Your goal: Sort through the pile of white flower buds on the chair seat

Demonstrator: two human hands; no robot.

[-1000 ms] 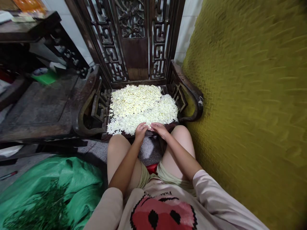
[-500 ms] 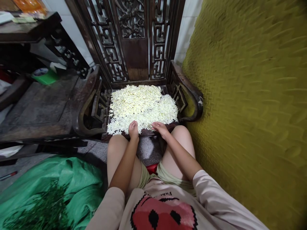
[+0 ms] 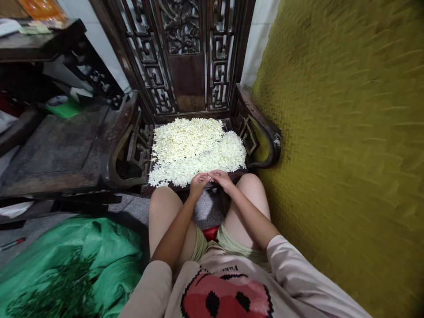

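A thick spread of small white and pale yellow flowers (image 3: 188, 141) covers the seat of a dark wooden chair (image 3: 190, 102). At the seat's front edge my left hand (image 3: 199, 182) and my right hand (image 3: 221, 178) meet, fingertips touching or nearly so. Both are closed in a pinch, with the fingers bent toward each other. Whatever lies between the fingertips is too small to make out. The nearest flowers lie just beyond my fingers.
Curved armrests (image 3: 273, 141) flank the seat. A yellow textured mat (image 3: 338, 145) stands close on the right. To the left are a wooden bench (image 3: 56, 145) with a green container (image 3: 64, 107), and a green sack (image 3: 115, 247) with leafy stems (image 3: 62, 287) on the floor.
My left hand has moved right, from the flowers' front edge to my right hand, and their fingertips now come together. The right hand has barely shifted.
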